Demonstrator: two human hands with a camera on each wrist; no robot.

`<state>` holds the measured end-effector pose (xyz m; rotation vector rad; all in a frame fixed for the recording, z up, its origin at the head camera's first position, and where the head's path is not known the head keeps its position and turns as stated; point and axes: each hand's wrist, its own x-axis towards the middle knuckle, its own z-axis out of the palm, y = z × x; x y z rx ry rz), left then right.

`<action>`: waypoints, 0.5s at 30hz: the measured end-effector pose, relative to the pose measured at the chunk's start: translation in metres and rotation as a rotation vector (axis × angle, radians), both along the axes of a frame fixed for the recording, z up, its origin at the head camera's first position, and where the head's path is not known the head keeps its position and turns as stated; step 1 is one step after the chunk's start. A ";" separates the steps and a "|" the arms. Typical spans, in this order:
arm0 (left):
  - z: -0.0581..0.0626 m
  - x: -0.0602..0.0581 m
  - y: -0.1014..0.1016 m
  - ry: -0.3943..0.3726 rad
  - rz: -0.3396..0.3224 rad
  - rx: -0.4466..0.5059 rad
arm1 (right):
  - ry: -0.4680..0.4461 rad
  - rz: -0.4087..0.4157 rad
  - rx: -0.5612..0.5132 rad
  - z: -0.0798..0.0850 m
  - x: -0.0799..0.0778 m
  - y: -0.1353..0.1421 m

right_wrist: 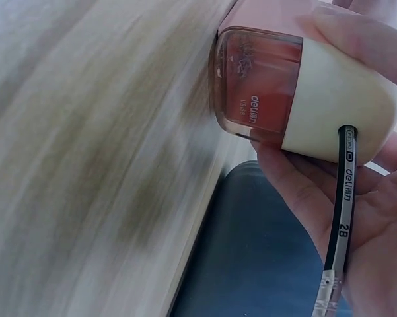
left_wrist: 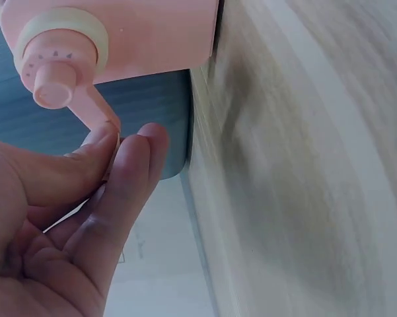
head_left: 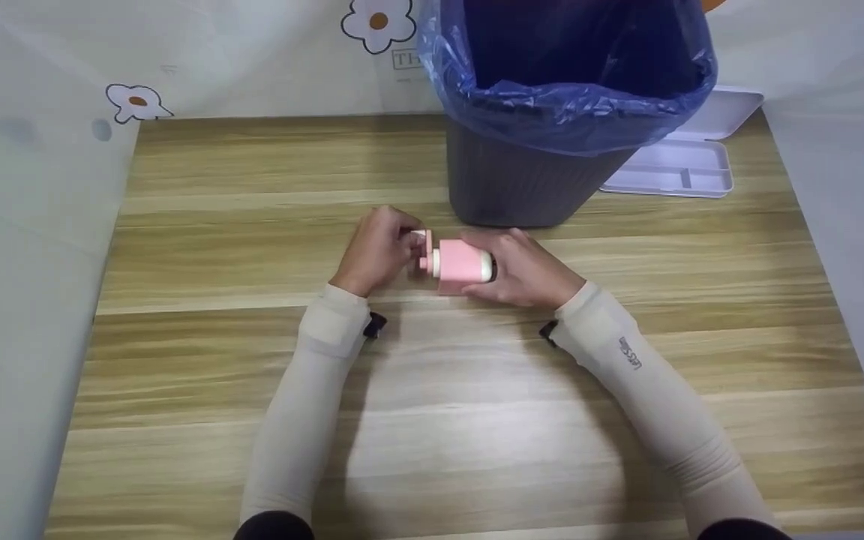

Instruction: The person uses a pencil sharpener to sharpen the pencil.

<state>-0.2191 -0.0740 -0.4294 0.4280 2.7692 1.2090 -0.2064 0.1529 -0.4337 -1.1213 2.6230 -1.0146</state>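
Nearest me on the feed, I counted two pale sleeves (head_left: 297, 420). Past them were two hands. The left hand (head_left: 376, 251) had its grip pinched on one pink crank (left_wrist: 89, 105); the right hand (head_left: 533, 271) had its grip wrapped round one pink-and-cream sharpener (head_left: 460, 261). The sharpener sat between the two hands, on or just above the wooden surface (head_left: 214, 259); I could not tell which. One black-and-grey pencil (right_wrist: 342, 198), marked 2B, stuck out of its cream end, near the right palm. Farther off, one grey bin (head_left: 526, 184) with one blue bag (head_left: 567, 120) over its rim stood on the surface. Partly behind it lay one opened box (head_left: 657, 159), and beyond, two flowers (head_left: 379, 21) showed on the wall (head_left: 252, 67).
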 end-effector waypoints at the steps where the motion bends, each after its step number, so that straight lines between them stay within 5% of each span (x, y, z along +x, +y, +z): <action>1: 0.001 0.000 0.000 0.005 -0.002 0.001 | -0.002 0.000 0.000 0.000 0.000 0.000; 15: 0.023 0.008 0.001 0.082 -0.050 0.041 | -0.001 0.000 -0.014 0.000 0.001 0.001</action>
